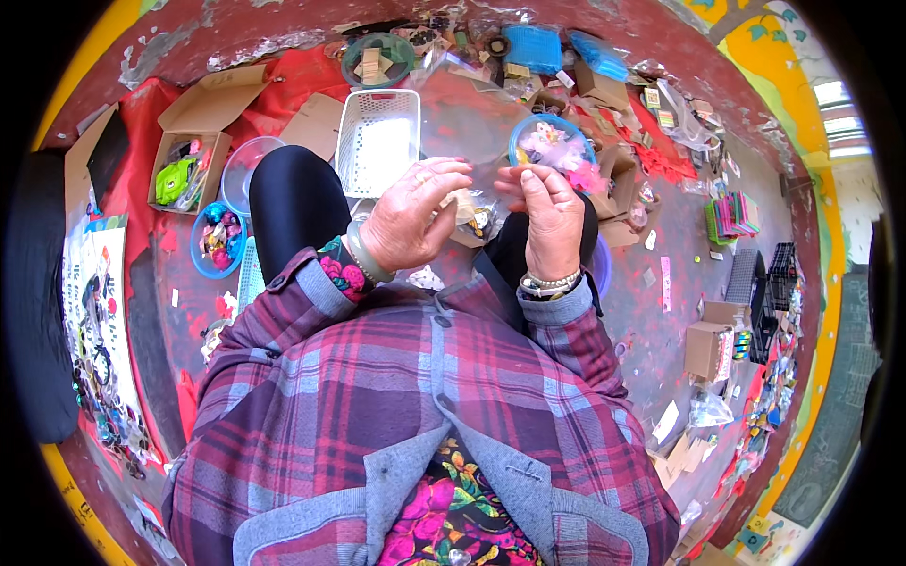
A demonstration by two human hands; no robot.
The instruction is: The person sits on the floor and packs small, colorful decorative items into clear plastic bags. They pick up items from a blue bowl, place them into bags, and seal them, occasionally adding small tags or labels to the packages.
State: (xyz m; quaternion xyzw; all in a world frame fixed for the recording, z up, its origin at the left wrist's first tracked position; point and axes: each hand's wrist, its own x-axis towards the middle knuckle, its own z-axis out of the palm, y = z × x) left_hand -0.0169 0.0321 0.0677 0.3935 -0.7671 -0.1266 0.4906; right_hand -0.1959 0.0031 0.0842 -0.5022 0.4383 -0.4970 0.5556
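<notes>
My left hand [408,219] hovers above my lap, palm inward. Its fingers stretch toward the right and I see nothing held in them. Across from it, my right hand [549,222] has its thumb pressed to the bent index finger. Whatever it pinches, if anything, is too small or hidden to make out. A gap separates the two hands. Just beyond the left hand stands a white perforated plastic basket [347,141]. Past the right hand is a blue-rimmed bowl [514,141] of white and pink fluffy pieces. Between my knees, partly covered, sits a small box with plastic-wrapped items [479,222].
At left are a blue bowl of shiny trinkets [219,241], a clear tub [247,170] and an open carton [193,179] with a green item. A green bowl [377,58] with wooden blocks stands far back. Colourful baskets [734,217] and cartons [708,349] lie at right.
</notes>
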